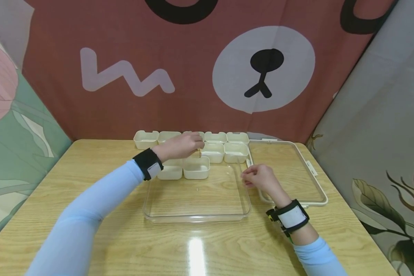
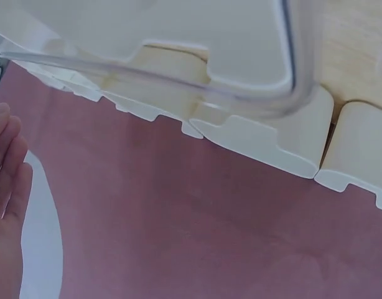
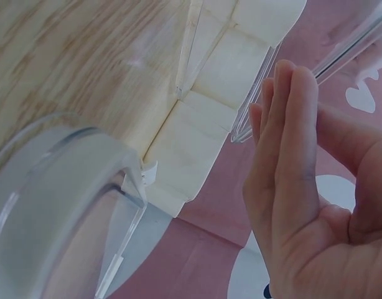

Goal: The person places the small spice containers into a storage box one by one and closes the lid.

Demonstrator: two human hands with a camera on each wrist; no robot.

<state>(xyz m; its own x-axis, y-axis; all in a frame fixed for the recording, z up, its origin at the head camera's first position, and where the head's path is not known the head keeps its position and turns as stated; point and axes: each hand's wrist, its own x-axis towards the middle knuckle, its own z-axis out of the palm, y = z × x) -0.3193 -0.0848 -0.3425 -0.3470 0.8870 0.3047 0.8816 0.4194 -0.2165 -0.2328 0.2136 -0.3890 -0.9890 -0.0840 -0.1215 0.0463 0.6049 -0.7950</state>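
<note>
Left hand: we see the left hand [image 1: 179,147] reaching over the bin rows, fingertips pointing toward the right. In the left wrist view its fingers lie close together; the thumb is hidden, and we cannot tell whether it grips a bin.
Right hand: we find the right hand [image 1: 261,178] at the right side of the clear box, near its rim. Fingers straight and together, thumb close to them; we cannot tell whether they touch the plastic.
Clear box: we note the clear box [image 1: 196,219] flat on the desk [image 1: 151,249], in front of the rows and between the two forearms.
Front bins: we count two, a left front bin [image 1: 170,173] and a right front bin [image 1: 196,172], side by side at the far left end of the clear box; they appear to stand inside it.
Middle row: we see two cream bins [image 1: 236,154] plainly; the part beside them is covered by the left hand.
Back row: we count five more, upright along the wall cloth [image 1: 124,115].
Lid: we record the white-framed lid [image 1: 286,170] lying flat, right of the box and beside the right hand.
Wrists: we log a dark band on each, with blue sleeves [image 1: 79,222] behind.
</note>
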